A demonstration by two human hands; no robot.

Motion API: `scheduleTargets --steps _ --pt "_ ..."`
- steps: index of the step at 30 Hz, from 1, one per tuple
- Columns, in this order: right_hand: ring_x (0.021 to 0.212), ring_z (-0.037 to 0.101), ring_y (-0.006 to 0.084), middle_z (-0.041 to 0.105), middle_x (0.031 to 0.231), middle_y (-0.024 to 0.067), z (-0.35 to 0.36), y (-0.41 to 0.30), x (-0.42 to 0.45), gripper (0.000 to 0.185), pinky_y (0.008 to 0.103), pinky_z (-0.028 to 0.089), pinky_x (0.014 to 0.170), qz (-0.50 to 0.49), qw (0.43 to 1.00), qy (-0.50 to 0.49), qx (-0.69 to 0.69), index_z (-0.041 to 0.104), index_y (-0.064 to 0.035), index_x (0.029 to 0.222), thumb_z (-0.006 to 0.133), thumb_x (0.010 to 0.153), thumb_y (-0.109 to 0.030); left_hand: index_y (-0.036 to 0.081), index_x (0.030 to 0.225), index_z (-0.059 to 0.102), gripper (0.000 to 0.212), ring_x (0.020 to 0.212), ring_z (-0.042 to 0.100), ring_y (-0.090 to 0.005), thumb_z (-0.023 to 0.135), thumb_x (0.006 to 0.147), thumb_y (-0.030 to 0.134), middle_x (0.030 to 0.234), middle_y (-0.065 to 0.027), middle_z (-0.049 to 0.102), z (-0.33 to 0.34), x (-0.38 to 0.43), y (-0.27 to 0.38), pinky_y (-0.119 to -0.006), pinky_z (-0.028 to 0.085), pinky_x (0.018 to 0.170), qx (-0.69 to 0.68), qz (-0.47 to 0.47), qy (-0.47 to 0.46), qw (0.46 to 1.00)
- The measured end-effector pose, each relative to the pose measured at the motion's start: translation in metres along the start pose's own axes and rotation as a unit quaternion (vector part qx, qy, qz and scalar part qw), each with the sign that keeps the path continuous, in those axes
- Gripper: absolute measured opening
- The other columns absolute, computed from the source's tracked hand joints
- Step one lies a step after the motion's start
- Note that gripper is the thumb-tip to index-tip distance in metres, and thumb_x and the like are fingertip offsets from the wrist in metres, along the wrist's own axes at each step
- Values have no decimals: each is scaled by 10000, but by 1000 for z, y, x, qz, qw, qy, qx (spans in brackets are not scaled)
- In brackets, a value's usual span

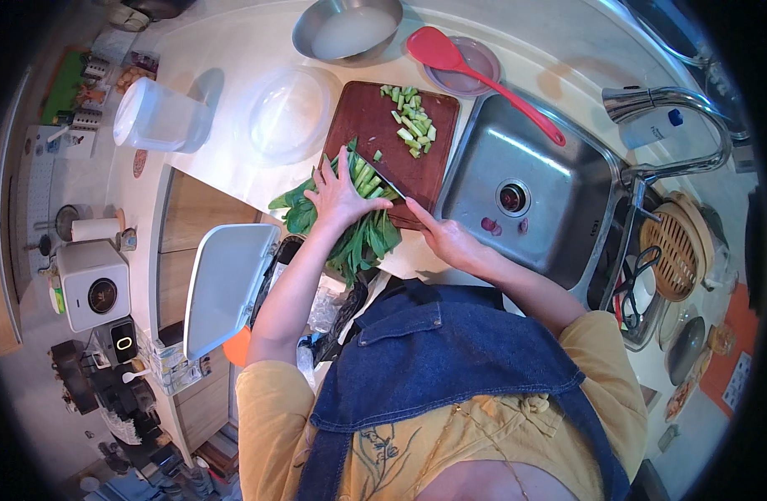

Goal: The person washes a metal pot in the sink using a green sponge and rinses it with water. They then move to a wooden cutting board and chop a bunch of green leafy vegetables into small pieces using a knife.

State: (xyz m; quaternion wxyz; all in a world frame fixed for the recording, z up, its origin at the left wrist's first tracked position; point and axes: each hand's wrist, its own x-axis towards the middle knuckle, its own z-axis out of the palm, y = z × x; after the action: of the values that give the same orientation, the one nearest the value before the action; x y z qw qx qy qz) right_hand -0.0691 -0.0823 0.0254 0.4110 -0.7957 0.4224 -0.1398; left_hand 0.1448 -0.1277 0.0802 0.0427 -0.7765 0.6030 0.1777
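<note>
A bunch of leafy green vegetables lies across the near left part of a brown cutting board, its leaves hanging past the board's near edge. My left hand is spread over the bunch and holds it down, thumb toward the right. In my right hand is a kitchen knife, its blade against the pale green stems just beyond my left hand; my fist hides the handle. Cut stem pieces are heaped at the board's far right, and one loose piece sits near the blade.
Right of the board is a steel sink with a chrome faucet. A red spatula rests over a small plate and the sink edge. A metal bowl, plastic lid and plastic container stand leftward. Below, a bin lid is raised.
</note>
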Motion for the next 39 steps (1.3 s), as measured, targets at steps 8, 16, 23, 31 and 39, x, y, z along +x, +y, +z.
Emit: scheduleTargets --steps 8,16,23,31,39 --pt "632 580 420 566 659 273 -37 9 23 636 512 463 583 32 999 20 -24 190 -198 1389 480 831 -108 207 1417 31 1245 1173 363 -389 805 471 444 1271 -219 353 12 0 -7 -602 247 915 4 38 30 999" --pt "652 577 422 565 680 283 -40 11 27 640 510 459 603 24 999 44 -21 194 -217 1388 483 828 -107 154 1401 112 1219 1118 440 -356 823 445 412 1204 -178 454 11 40 7 -513 333 886 -24 84 95 992" --pt "654 571 433 564 691 279 -35 15 13 673 512 455 605 52 995 83 9 186 -246 1391 499 815 -89 155 1396 153 1211 1299 208 -369 771 446 582 1384 -165 270 -17 30 5 -631 199 969 44 93 -9 995" --pt "617 574 427 560 641 271 1 3 15 683 511 463 589 34 993 108 34 173 -204 1392 507 809 -83 180 1419 78 1167 1300 200 -389 681 541 658 1394 -215 233 0 33 -6 -639 163 979 -13 101 -7 995" --pt "653 568 442 564 676 280 -1 3 -10 661 518 450 608 57 986 137 70 206 -199 1385 513 813 -76 182 1418 75 1122 1285 235 -395 669 583 639 1377 -222 277 3 37 -4 -616 192 976 -6 69 -20 997"
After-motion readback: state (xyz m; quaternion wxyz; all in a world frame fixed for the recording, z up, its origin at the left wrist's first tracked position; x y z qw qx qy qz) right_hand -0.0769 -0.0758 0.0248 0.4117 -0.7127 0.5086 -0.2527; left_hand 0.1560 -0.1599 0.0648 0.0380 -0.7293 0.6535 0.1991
